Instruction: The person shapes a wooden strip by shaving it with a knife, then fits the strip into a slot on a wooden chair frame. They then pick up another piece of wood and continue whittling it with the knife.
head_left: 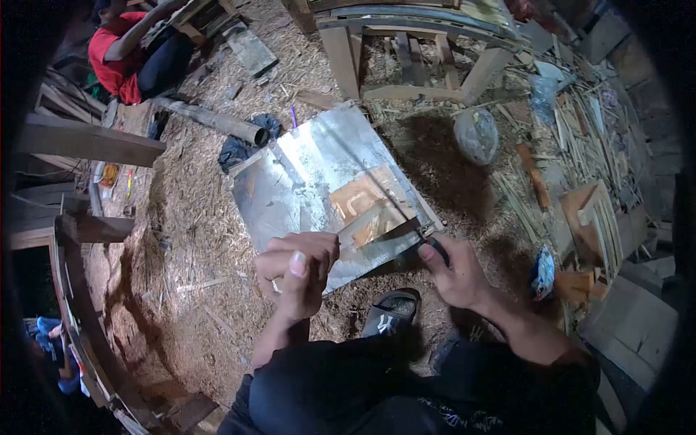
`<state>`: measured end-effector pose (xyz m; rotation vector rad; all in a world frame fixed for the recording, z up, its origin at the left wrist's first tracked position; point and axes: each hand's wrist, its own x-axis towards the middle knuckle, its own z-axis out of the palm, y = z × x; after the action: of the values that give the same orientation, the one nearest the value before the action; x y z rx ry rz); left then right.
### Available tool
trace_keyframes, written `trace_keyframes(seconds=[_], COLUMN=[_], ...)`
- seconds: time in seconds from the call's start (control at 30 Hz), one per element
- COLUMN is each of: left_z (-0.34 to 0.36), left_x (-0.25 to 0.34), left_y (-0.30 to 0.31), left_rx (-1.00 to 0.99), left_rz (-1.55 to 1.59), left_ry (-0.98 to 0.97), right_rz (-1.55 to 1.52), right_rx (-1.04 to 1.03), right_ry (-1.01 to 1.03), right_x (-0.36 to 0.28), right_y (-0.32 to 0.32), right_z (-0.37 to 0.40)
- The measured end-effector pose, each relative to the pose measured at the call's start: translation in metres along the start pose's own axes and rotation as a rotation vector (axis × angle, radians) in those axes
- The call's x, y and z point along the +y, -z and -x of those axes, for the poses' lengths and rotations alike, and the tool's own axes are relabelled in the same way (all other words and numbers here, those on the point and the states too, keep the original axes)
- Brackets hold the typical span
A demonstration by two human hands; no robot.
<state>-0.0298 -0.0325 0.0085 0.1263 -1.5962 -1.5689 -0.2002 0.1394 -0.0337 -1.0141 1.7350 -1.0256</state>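
Note:
My right hand (455,270) is closed round the dark handle of a long, thin, dark rod-like tool (395,201), which reaches forward and left over a metal-topped board (270,192). My left hand (299,270) is curled into a fist above the board's near edge, thumb up against the fingers; whatever it holds, if anything, is hidden. Beneath the rod, a brown patch (355,197) with a pale curved mark shows on the grey, scuffed surface.
Wood shavings (196,312) cover the ground. A pipe (210,119) and black plastic lie beyond the board, a clear plastic bag (476,135) to its right. Wooden frames (413,90) stand ahead. A person in red (119,54) sits far left; another person (54,355) is lower left.

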Motion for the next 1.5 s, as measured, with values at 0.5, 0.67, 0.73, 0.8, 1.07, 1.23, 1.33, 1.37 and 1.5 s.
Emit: trace_keyframes(seconds=[0.5, 0.67, 0.73, 0.8, 1.07, 1.23, 1.33, 1.37, 1.5], left_z=[0.005, -0.005, -0.004, -0.003, -0.01, -0.01, -0.009, -0.01, -0.009], left_x=[0.003, 0.003, 0.005, 0.004, -0.004, -0.007, -0.004, -0.005, -0.008], left_y=[0.003, -0.006, -0.007, -0.012, -0.014, -0.015, -0.02, -0.021, -0.019], left_rx=[0.058, -0.032, -0.001, 0.001, -0.037, 0.021, 0.035, 0.027, 0.035], left_rz=[0.261, 0.237, 0.252, 0.233, 0.271, 0.281, 0.31, 0.312, 0.318], left_ry=[0.03, 0.021, 0.077, 0.066, 0.04, 0.034, 0.046, 0.048, 0.044], right_rz=[-0.221, -0.259, -0.225, -0.195, -0.233, -0.266, -0.226, -0.205, -0.118], right_rx=[0.206, 0.234, 0.214, 0.202, 0.19, 0.264, 0.266, 0.223, 0.212], right_ry=[-0.095, -0.139, -0.176, -0.201, -0.176, 0.007, 0.001, -0.114, -0.122], right_x=[0.007, 0.032, 0.038, 0.04, 0.036, 0.029, 0.033, 0.033, 0.029], right_y=[-0.061, -0.071, -0.069, -0.069, -0.067, -0.064, -0.07, -0.071, -0.065], right_z=[0.026, 0.035, 0.032, 0.031, 0.028, 0.034, 0.025, 0.022, 0.025])
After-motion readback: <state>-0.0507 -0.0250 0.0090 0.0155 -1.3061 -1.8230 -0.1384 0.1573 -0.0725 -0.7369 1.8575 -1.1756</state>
